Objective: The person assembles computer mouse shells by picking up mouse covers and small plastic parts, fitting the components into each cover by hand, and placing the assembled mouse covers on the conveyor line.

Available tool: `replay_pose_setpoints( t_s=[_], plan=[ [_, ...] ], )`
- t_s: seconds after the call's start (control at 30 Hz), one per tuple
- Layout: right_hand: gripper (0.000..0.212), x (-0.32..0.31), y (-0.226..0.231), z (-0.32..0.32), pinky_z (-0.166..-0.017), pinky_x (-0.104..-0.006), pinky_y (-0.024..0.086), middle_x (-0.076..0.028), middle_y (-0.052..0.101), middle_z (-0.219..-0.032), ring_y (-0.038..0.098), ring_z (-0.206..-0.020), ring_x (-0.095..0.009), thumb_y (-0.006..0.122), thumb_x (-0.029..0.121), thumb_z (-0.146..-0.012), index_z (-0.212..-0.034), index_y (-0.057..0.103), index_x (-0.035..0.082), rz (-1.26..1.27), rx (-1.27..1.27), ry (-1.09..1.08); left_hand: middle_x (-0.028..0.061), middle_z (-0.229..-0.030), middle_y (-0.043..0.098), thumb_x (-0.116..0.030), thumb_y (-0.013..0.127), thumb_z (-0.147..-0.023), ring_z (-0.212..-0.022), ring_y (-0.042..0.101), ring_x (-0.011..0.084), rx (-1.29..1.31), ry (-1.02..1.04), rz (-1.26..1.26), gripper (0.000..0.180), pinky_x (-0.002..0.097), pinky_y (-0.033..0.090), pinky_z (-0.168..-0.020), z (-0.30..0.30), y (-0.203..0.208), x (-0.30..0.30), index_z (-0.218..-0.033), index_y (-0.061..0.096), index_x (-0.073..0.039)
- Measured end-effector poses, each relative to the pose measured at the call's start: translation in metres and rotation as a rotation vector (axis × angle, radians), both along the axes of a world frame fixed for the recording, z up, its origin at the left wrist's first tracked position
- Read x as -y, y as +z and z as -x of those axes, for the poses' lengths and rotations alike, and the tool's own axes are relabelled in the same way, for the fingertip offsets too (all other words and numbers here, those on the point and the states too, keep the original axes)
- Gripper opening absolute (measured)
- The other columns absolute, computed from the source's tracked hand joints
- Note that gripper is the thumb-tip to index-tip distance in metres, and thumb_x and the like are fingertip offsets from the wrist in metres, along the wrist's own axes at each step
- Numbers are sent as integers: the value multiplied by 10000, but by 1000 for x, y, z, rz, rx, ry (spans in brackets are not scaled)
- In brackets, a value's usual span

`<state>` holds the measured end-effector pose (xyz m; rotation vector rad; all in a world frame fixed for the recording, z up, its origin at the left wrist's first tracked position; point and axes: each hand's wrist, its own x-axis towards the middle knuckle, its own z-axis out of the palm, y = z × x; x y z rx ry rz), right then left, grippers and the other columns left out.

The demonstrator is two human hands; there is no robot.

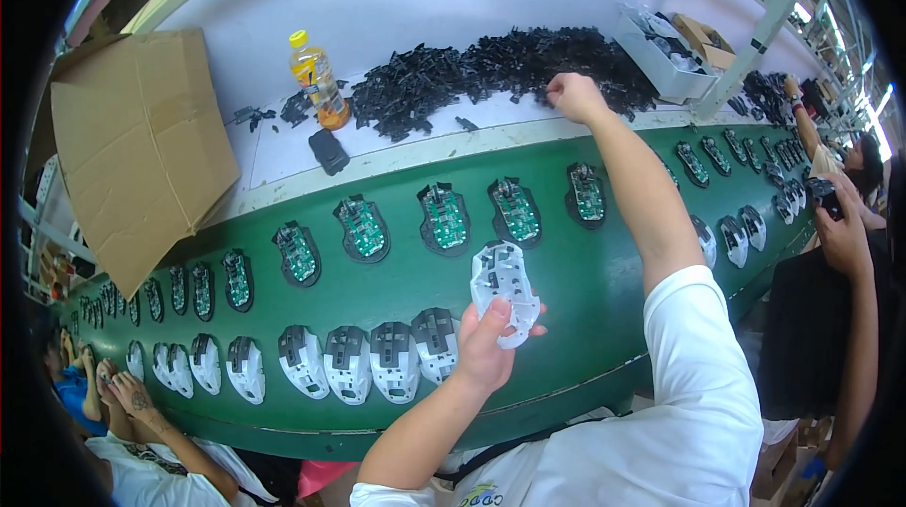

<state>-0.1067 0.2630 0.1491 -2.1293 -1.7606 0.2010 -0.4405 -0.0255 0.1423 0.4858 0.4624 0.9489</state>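
Through my remote feed I see a white T-shirt [604, 455] with short, loose sleeves; the right sleeve [696, 318] ends near the elbow, the left sleeve [392, 496] shows me only its edge. Small dark and yellow-green print [479, 496] marks the front. The left hand [489, 342] and right hand [576, 97] are bare.

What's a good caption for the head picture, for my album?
Left hand holding a white curved plastic shell, right hand at a heap of small black plastic parts.

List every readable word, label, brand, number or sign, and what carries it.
White short-sleeved shirt: printed letters, not transcribed here.
Clear plastic bottle with yellow cap: label print, too small to read.
White plastic shell in the left hand: none legible.
Green circuit boards: any markings too small.
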Motion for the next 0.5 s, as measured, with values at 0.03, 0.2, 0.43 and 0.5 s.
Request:
replay_pose_setpoints(
  t_s=[0.03,0.2,0.43,0.5],
  plan=[
    [282,2,-3,-5,-933,-405,557,-165,753,-1055,718,-1016,-324,751,228,-841,-1093,764,102,26,-45,16,134,-1176,648,-480,663,-965,-1051,675,252,-24,-6,-18,604,394,597,-815,0,-1,1,-1311,532,-2],
    [245,8,-10,1,-928,-417,555,-177,749,-1053,713,-1015,-340,709,210,-865,-1071,761,88,17,-55,-58,122,-1090,672,-509,667,-957,-999,688,245,-40,-4,-30,617,385,598,-779,4,-2,-1,-1286,546,-2],
    [203,38,-21,27,-845,-413,579,-157,750,-938,737,-883,-308,621,201,-957,-1020,746,55,-252,-70,73,99,-1120,637,-697,516,-955,-929,678,239,-59,33,-70,736,368,582,-688,3,-5,-4,-1370,496,-90],
    [221,71,-2,69,-771,-379,581,-114,722,-876,716,-792,-242,605,213,-986,-1020,725,30,-137,-404,107,97,-1106,652,-756,394,-968,-882,680,241,-82,88,-25,762,363,572,-670,8,-4,-2,-1326,519,-95]
  ],
)
